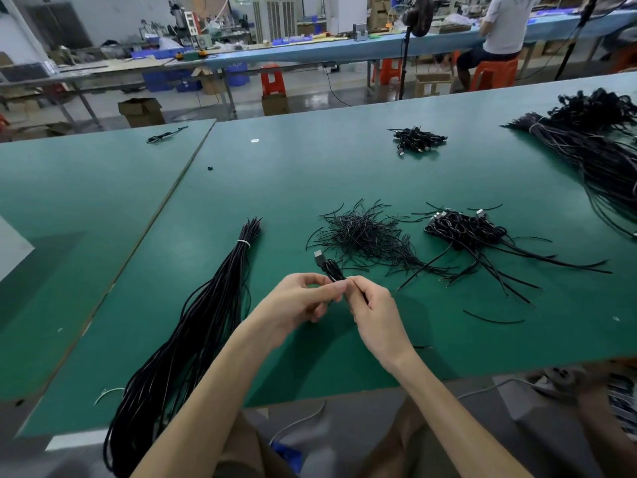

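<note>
Both my hands meet over the green table (282, 188) near its front edge. My left hand (300, 300) and my right hand (374, 310) both pinch a small coiled black USB cable (329, 269). Its metal plug sticks up and to the left above my fingers. Just beyond my hands lies a loose heap of short black wire ties (362, 234). To the left a long bundle of black cables (206, 315), bound with a white tie, runs off the table's front edge.
A pile of coiled USB cables (465, 231) with trailing ends lies to the right. A smaller pile (417, 139) sits further back, and a large cable mass (593, 139) fills the far right. A second green table (69, 201) adjoins on the left. A seated person (499, 32) works at a far bench.
</note>
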`<action>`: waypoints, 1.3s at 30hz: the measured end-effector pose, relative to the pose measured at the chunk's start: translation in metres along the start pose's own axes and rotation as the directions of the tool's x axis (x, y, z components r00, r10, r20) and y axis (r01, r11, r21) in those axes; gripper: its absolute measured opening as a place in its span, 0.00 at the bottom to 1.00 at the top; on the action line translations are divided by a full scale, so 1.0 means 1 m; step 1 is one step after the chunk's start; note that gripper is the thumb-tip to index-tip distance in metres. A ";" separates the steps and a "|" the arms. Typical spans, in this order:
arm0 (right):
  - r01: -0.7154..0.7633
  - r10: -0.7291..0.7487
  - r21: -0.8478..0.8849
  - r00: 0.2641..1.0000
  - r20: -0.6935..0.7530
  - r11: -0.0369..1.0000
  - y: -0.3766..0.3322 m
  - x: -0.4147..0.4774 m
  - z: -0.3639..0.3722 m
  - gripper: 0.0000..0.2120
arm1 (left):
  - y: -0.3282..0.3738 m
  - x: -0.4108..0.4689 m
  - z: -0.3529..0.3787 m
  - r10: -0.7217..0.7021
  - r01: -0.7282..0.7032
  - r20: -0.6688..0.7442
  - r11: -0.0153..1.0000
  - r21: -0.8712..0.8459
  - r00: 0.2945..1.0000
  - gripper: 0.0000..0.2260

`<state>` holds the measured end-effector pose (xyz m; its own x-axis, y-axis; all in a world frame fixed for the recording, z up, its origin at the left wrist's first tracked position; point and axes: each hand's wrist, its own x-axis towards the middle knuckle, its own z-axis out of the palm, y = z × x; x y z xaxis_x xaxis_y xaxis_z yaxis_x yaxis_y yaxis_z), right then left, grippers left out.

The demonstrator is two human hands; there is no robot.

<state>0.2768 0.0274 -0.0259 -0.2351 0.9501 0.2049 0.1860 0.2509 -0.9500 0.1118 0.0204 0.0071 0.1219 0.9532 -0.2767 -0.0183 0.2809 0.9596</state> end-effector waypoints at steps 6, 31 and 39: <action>0.040 -0.039 -0.021 0.998 0.048 0.999 -0.003 -0.001 0.001 0.15 | -0.003 0.003 -0.007 -0.064 0.084 0.092 0.969 -0.233 0.994 0.19; -0.002 -0.019 0.138 0.988 0.150 0.990 0.004 0.001 0.000 0.13 | -0.018 0.000 -0.019 0.236 -0.222 0.227 0.971 -0.085 0.945 0.19; 0.001 -0.020 0.101 0.982 0.186 0.995 0.005 0.002 -0.001 0.12 | -0.017 0.000 -0.022 0.238 -0.258 0.255 0.965 0.047 0.937 0.20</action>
<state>0.2780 0.0303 -0.0300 -0.4118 0.8940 0.1768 0.0887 0.2324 -0.9686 0.0904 0.0176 -0.0102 0.3626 0.9318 -0.0174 -0.0022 0.0195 0.9998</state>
